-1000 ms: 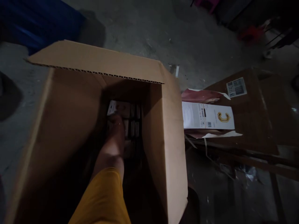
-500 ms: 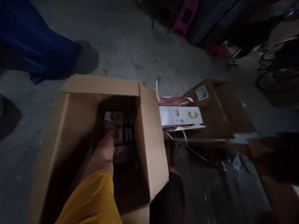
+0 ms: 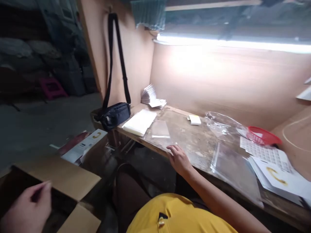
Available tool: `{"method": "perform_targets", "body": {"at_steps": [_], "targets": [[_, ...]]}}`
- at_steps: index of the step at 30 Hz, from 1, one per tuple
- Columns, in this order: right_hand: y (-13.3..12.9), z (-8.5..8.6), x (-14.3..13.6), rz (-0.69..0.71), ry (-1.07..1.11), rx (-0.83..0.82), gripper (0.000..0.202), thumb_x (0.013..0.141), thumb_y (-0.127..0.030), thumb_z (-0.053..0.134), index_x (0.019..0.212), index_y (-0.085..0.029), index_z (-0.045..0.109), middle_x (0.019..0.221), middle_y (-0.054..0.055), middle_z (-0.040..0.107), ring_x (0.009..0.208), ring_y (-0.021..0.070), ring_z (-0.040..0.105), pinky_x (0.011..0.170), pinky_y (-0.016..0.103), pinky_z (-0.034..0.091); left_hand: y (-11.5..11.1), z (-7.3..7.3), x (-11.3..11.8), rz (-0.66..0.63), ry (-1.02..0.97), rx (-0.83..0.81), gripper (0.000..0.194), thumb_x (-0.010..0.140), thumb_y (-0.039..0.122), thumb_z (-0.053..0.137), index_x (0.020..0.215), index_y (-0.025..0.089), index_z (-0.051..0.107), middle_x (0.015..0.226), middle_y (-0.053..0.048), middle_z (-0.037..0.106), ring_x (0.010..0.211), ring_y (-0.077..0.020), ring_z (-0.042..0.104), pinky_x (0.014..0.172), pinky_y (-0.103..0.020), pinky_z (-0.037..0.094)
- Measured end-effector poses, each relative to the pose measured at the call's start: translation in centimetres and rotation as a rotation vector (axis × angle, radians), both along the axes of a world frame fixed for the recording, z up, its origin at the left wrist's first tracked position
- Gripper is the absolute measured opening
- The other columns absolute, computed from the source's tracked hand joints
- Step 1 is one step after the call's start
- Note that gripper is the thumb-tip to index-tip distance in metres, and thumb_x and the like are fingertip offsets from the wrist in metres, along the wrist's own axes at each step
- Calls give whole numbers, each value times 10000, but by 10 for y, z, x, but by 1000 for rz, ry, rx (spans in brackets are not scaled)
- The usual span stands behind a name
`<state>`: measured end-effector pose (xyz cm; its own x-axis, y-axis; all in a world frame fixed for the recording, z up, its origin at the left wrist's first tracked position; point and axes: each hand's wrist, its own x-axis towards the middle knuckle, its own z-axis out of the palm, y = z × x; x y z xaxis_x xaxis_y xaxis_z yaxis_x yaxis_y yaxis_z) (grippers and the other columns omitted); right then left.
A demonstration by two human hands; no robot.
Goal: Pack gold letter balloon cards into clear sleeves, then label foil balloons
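My left hand [image 3: 32,207] is over the open cardboard box [image 3: 73,181] at the lower left, slightly blurred. Its fingers are loosely bent with a gap between them, and nothing shows in them. At the front edge of the wooden table [image 3: 194,142] rests my right hand [image 3: 179,158], fingers spread and holding nothing. Just beyond it lies a clear plastic sleeve [image 3: 160,129], beside a stack of white sheets [image 3: 140,122]. Right of that hand is a pile of clear plastic bags [image 3: 234,171], overlapped by white printed cards [image 3: 274,174] with a gold C-shaped picture.
A black shoulder bag [image 3: 116,113] hangs from the left partition. Fanned white cards [image 3: 149,94] stand in the back corner. A red basket [image 3: 263,136] and a label sheet [image 3: 267,152] are at right. White printed packaging [image 3: 85,145] stands beside the box. A pink stool [image 3: 53,88] is farther back.
The view has swung from the floor to the lit table. My left hand has come up out of the box, away from the small packs inside. My right hand has come into view.
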<state>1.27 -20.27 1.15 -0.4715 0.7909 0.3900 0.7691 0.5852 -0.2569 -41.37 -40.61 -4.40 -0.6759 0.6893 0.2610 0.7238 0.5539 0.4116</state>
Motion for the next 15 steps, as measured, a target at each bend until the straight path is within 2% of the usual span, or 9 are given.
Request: {"method": "perform_targets", "body": {"at_steps": [1,2,3,4,6,8,11,13,15], "targets": [[-4,1,17,-10,25,-41,244,941,-246,409,967,-163,637,1003,117,666,974,236,606,897,380,488,8,11,29,84,-38,103,366,805,573,360,755,325,624,523,46,636,612,-319,613,528,-429,484],[-7,0,33,-25,47,-72,250,940,-240,402,888,-175,638,923,100,673,894,225,622,835,363,504,20,23,61,-13,-124,137,313,799,567,439,782,309,615,603,50,676,625,-289,636,531,-389,497],[-10,-1,48,-42,65,-90,254,934,-237,408,832,-181,633,860,88,672,826,216,630,779,350,511,35,34,93,-142,-169,182,286,804,529,489,742,278,610,653,28,699,637,-261,654,563,-362,513],[-12,-2,62,-57,81,-100,253,928,-239,417,803,-183,629,817,78,669,777,209,633,736,338,513,54,45,124,-330,-164,243,269,847,459,473,758,253,622,750,-1,727,701,-235,675,642,-341,533],[-17,-5,86,-69,123,-134,251,924,-251,425,811,-183,639,798,67,678,744,196,643,707,319,513,101,66,179,-628,-74,379,248,898,361,444,868,218,643,904,-49,738,863,-217,690,799,-317,535],[-22,-4,105,-58,180,-196,273,935,-280,415,880,-182,664,861,71,706,800,194,667,742,314,520,155,86,218,-781,58,442,228,913,287,418,961,196,621,950,-61,731,887,-201,691,822,-301,534],[-28,6,131,-39,228,-345,340,952,-342,393,1053,-191,680,1043,90,721,974,215,676,848,339,527,240,111,247,-872,202,332,199,902,173,402,934,179,598,1011,-75,713,985,-181,666,889,-273,507],[-23,18,148,-56,217,-423,372,948,-376,399,1120,-193,672,1125,99,706,1049,234,663,890,362,528,295,122,251,-909,244,238,210,863,101,417,904,182,606,1068,-73,699,1042,-173,644,930,-256,480],[-7,33,162,-77,200,-450,385,936,-393,411,1134,-189,671,1143,108,701,1061,247,662,895,378,535,348,129,250,-902,281,144,233,853,98,438,991,177,609,1063,-84,696,1017,-192,649,919,-280,484]]}}
